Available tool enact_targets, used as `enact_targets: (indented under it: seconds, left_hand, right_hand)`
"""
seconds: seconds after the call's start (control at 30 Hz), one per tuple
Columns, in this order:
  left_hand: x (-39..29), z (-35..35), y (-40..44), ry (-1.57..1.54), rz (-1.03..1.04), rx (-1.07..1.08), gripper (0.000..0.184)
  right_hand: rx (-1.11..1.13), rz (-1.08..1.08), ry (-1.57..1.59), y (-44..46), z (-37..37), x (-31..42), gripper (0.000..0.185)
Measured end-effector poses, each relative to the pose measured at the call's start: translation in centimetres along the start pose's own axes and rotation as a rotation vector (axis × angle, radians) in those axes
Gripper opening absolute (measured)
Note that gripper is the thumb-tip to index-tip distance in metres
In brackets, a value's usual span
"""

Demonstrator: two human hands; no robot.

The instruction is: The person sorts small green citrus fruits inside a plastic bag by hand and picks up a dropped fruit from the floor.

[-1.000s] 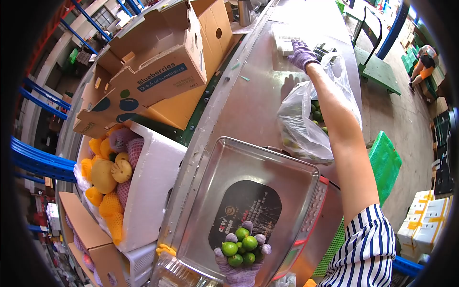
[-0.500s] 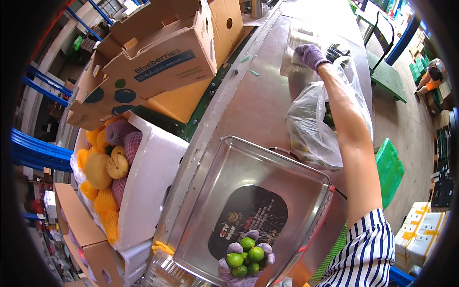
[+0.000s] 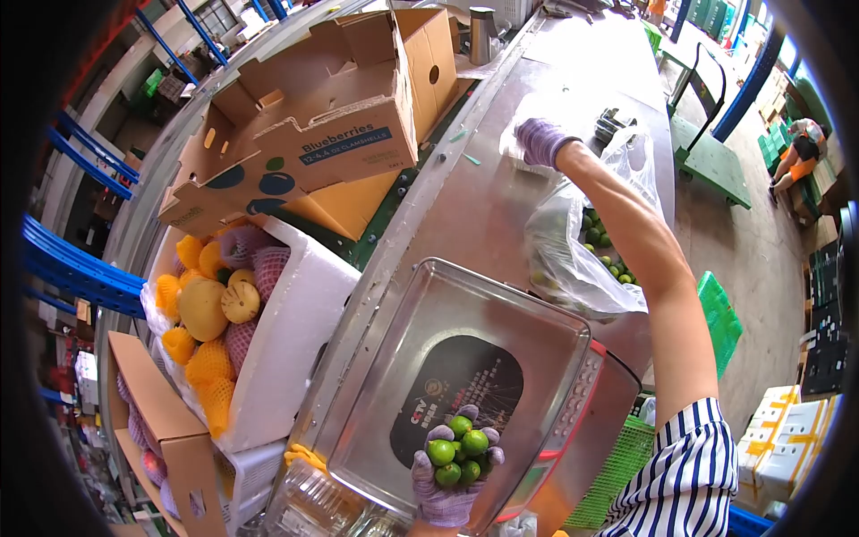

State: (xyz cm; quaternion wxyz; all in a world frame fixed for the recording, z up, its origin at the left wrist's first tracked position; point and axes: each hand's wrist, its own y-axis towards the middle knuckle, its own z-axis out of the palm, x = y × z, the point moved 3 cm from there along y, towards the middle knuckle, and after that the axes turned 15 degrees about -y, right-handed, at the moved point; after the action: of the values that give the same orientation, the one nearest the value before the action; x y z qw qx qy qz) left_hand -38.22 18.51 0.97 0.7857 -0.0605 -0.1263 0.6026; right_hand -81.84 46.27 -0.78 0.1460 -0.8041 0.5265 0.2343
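Note:
My left hand (image 3: 441,503), in a light purple knit glove, cups several small green limes (image 3: 460,450), palm up with fingers curled round them. It is over the near part of a metal weighing scale's tray (image 3: 376,394). My right hand (image 3: 542,143), gloved alike, reaches far forward to a pale, clear plastic stack (image 3: 530,112), blurred by glare. Its fingertips are hidden, so I cannot see whether it grips the plastic. Under my right forearm lies an open clear plastic bag (image 3: 559,242) of limes.
On the left, a white foam box (image 3: 313,313) holds yellow fruit in netting, with a blueberry carton (image 3: 295,152) beyond it. Clear plastic containers (image 3: 309,510) stand at the near edge. A metal cup (image 3: 483,36) is at the back; a person (image 3: 796,152) bends at far right.
My right hand has shifted a little left over the plastic stack. My left hand has come further into view with the limes still in it. The whole view has moved slightly.

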Motion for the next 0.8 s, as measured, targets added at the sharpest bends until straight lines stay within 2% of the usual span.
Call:
enact_targets:
  seconds: [0.03,0.13,0.17,0.23,0.27,0.3,0.37,0.43,0.5,0.53,0.57,0.63,0.7,0.8]
  left_hand:
    - [0.0,0.0,0.1,0.0,0.0,-0.001,0.041]
    - [0.0,0.4,0.1,0.087,0.0,-0.002,0.04]
    - [0.1,0.5,0.1,0.13,0.008,-0.015,0.039]
    - [0.1,0.5,0.1,0.091,-0.004,-0.002,0.039]
    - [0.2,0.5,0.1,0.062,-0.011,0.009,0.039]
    - [0.2,0.5,0.3,0.037,-0.016,0.023,0.039]
    - [0.1,0.3,0.3,0.046,-0.021,0.037,0.039]
    - [0.0,0.1,0.5,0.041,-0.036,0.066,0.039]
    - [0.0,0.3,0.4,0.081,-0.019,0.005,0.038]
    - [-0.1,0.4,0.6,0.03,-0.045,0.043,0.037]
    - [-0.1,0.5,0.9,-0.011,-0.063,0.066,0.037]
    - [-0.3,0.6,1.1,-0.102,-0.086,0.09,0.036]
    - [-0.4,0.9,1.1,-0.162,-0.097,0.091,0.037]
    - [-1.0,0.3,1.6,-0.202,-0.106,0.123,0.038]
  right_hand:
    - [-0.076,0.009,0.027,-0.3,0.6,-0.4,0.021]
    - [0.024,0.218,0.181,-2.3,-4.3,-1.6,0.028]
    - [-0.229,0.212,0.108,-1.0,-0.6,-2.8,0.03]
    - [-0.335,0.399,0.288,-2.5,-4.4,-3.9,0.028]
    - [-0.452,0.401,0.28,-2.9,-4.8,-3.7,0.022]
    - [-0.319,0.472,0.123,-1.6,-4.2,-2.8,0.023]
    - [-0.266,0.199,0.112,-2.0,-3.9,-1.2,0.027]
    - [-0.231,0.22,0.227,-2.3,-4.9,-0.8,0.027]
    - [-0.196,0.198,0.362,-2.6,-3.7,-0.4,0.025]
    - [-0.211,0.138,0.462,-3.1,-3.3,0.5,0.023]
    - [-0.197,0.136,0.334,-4.1,-5.4,1.7,0.022]
    - [-0.412,0.133,0.369,-5.8,-8.1,2.8,0.018]
    - [-0.594,0.212,0.655,-9.7,-12.0,4.2,0.014]
    - [-0.663,0.199,0.838,-16.9,-19.3,6.8,0.016]
